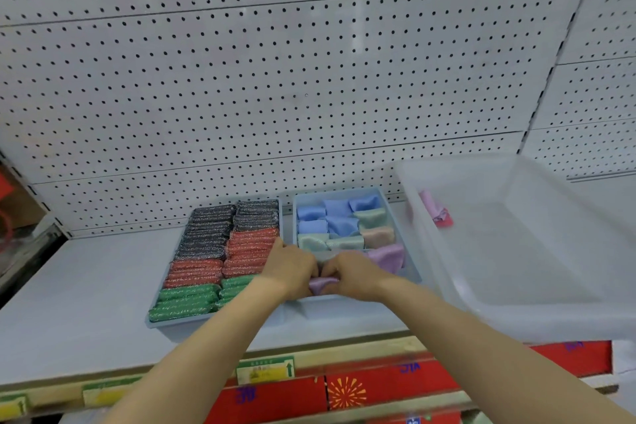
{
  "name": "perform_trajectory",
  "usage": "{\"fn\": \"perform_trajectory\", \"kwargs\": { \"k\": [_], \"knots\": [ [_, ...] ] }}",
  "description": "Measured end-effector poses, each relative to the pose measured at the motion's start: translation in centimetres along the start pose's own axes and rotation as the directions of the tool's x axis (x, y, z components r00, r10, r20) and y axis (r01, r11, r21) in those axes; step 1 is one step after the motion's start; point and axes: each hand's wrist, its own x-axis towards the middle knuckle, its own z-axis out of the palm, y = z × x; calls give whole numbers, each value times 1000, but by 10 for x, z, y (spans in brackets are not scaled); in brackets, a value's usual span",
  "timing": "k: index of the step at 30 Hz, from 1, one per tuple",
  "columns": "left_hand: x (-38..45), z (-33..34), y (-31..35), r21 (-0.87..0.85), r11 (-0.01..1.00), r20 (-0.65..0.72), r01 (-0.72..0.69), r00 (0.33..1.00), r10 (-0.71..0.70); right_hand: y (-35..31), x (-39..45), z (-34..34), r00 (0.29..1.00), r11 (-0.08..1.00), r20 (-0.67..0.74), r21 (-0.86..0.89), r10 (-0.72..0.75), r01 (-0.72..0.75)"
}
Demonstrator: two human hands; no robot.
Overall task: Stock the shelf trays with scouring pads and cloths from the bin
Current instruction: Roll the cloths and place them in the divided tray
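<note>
White pegboard (275, 79) backs a pale grey shelf (69, 286), and to the right of the fingers a clear plastic bin (516, 251) stands nearly emptied, with what looks like one pink cloth (434, 212) left in its far corner. Left of the fingers lies the scouring-pad tray (179, 322), packed in rows of black, red and green pads (220, 251). The cloth tray (409, 265) sits directly under the fingers, its far part filled with blue, green and peach cloths (339, 222).

Both hands meet at the near end of that tray. The left hand (292, 268) and right hand (354, 274) have their fingers curled in around a small lilac cloth (321, 284), bunching it between them; another lilac cloth (387, 256) lies just beyond the right fingers.

Such cloth is probably light, limp and harmless to squeeze, but it will unfold if released loosely. Gripping the folded bundle across its middle should keep its shape while it is tucked down.
</note>
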Motion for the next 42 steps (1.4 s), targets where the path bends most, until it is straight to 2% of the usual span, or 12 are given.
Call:
{"fn": "perform_trajectory", "kwargs": {
  "k": [3, 5, 7, 11, 13, 16, 21, 26, 29, 33, 39, 42],
  "knots": [
    [3, -7, 1, -2, 1000, 106, -6, 994, 6, 2, -3, -2, 999, 998, 38, 53, 27, -29],
    [5, -21, -5, -98, 995, 202, -16, 979, 36, -2, -10, -13, 997, 998, 59, 51, 42, -45],
    [8, -41, -11, -219, 975, 228, 23, 973, 29, -3, -17, -32, 997, 998, -36, -10, 63, -63],
    [21, -87, -4, -202, 979, 8, -21, 1000, 23, 14, -38, -83, 924, 981, -382, -172, 15, -87],
    [34, -104, 9, -222, 973, -78, -57, 996, 41, 30, -53, -111, 870, 962, -492, -223, 29, -159],
    [61, -124, 38, -197, 974, -161, -112, 984, 81, 57, -78, -143, 809, 921, -582, -265, 83, -285],
    [111, -142, 87, -131, 978, -198, -165, 970, 137, 92, -100, -168, 766, 865, -621, -283, 164, -414],
    [175, -138, 128, 18, 981, -220, -195, 956, 194, 112, -113, -185, 754, 825, -633, -323, 175, -463],
    [210, -129, 146, 158, 973, -163, -171, 967, 196, 126, -113, -193, 755, 814, -634, -341, 170, -470],
    [249, -116, 162, 264, 935, -88, -238, 959, 269, 150, -109, -204, 755, 813, -635, -346, 164, -468],
    [291, -98, 185, 228, 939, 154, -259, 961, 228, 178, -105, -217, 765, 810, -608, -327, 214, -486],
    [304, -94, 189, 207, 942, 208, -265, 953, 222, 186, -105, -221, 777, 804, -567, -309, 273, -509]
  ]
}}
